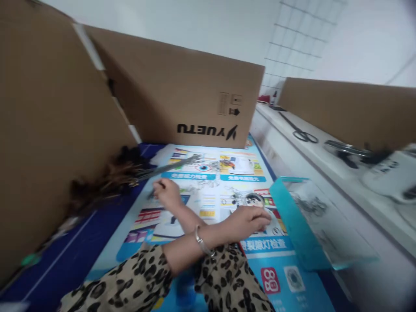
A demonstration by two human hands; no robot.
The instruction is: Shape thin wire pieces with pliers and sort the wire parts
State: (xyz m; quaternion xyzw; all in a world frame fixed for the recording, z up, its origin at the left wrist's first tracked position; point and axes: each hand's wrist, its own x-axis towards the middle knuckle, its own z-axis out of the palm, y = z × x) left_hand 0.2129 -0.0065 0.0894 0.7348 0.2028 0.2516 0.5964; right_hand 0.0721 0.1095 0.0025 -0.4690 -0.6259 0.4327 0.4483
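My arms are crossed over a printed blue and white poster [208, 203] on the table. My right hand [167, 193] reaches to the left, its fingers pinched on a small thin dark piece [151, 195], close to a bundle of dark brown hair [107, 182] with grey metal strands [172, 165] lying across it. My left hand [250, 221], with a silver bracelet at the wrist, reaches to the right. Its fingers are curled down beside a small heap of metal clips [251, 199]; what they hold is hidden.
A teal tray [294, 225] with a clear cover and metal parts in it lies to the right of my left hand. Cardboard boxes [182, 95] wall in the left and far sides. Scissors [303, 135] and dark tools lie on the white bench to the right.
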